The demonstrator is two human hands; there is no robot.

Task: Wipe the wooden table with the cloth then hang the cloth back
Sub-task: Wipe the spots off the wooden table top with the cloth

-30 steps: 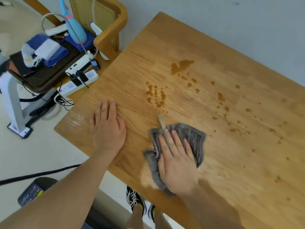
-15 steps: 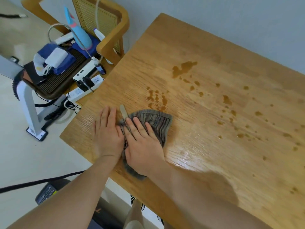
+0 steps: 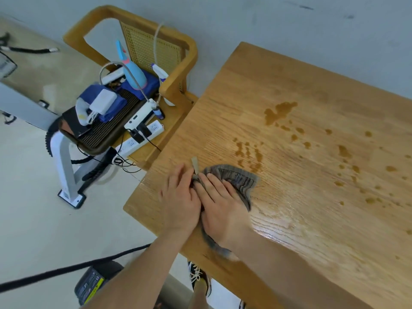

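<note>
Grey and striped, the cloth (image 3: 234, 179) lies crumpled near the table's (image 3: 312, 230) left near corner, one end trailing over the near edge. The right hand (image 3: 219, 208) presses flat on it, fingers spread and extended, palm down. The left hand (image 3: 179, 200) lies flat on the bare wood just left of it, fingers together, its edge touching the right hand and seemingly the cloth's rim, though blur makes that hard to confirm. A small pale tag (image 3: 195, 163) sticks out of the cloth on its far side. Wet sheen shows on the wood right of the cloth; farther off, brown spill drops (image 3: 279, 111) dot the surface. Left of the table stands a chair (image 3: 178, 63) loaded with a power strip (image 3: 142, 136) and a blue bottle (image 3: 133, 74).
</note>
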